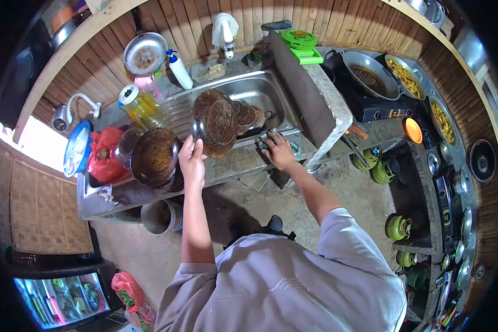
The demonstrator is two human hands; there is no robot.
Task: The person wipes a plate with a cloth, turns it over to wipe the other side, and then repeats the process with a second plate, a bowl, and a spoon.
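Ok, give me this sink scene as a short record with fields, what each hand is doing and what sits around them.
setting: kitchen counter with a steel sink
left hand: holds a dark brown bowl tilted over the sink edge
right hand: pressed on a green scrubber at the sink's front rim
in sink: more brown dishes
left of sink: another dark bowl, red bag, bottle of yellow liquid
right of sink: stove with a wok

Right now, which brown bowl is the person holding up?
The brown bowl gripped by the left hand, tilted up over the sink's edge. The other big bowl just sits on the counter, and more lie in the sink.
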